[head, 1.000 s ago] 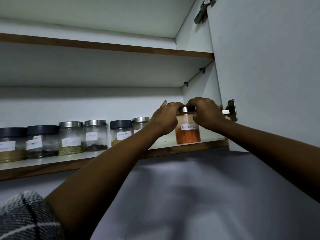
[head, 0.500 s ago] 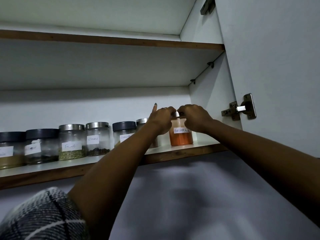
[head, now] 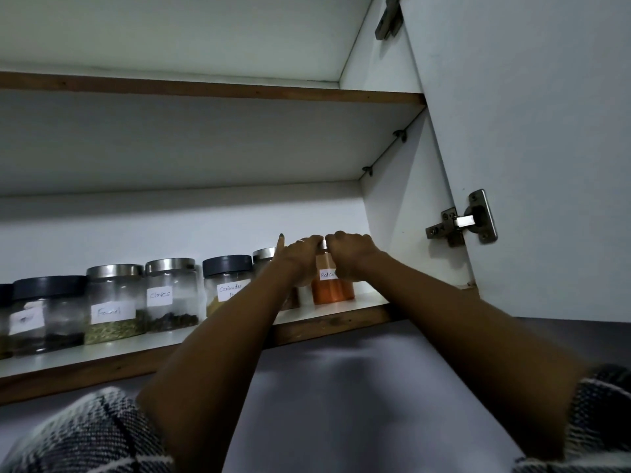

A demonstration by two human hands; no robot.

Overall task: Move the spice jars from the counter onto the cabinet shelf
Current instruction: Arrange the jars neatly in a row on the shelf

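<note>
Both forearms reach up over the shelf [head: 341, 324] edge, left hand [head: 300, 257] and right hand [head: 351, 256] with fingers curled round the lid of the red chilli jar [head: 333, 290], standing at the row's right end; likely glass, smooth, breakable, safer gripped lower.

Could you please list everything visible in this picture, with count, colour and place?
Glass jar of orange-red powder: one, silver lid, right end of lower shelf.
Other glass spice jars: six at least partly visible, silver or dark lids, in a row leftward, among them cloves jar, fennel jar, coriander jar.
Wooden-edged white lower shelf: one.
Upper shelf: one.
White cabinet door: one, open, right.
Metal hinges: two, lower hinge.
Left hand, right hand: both grip the orange-red jar's lid.
</note>
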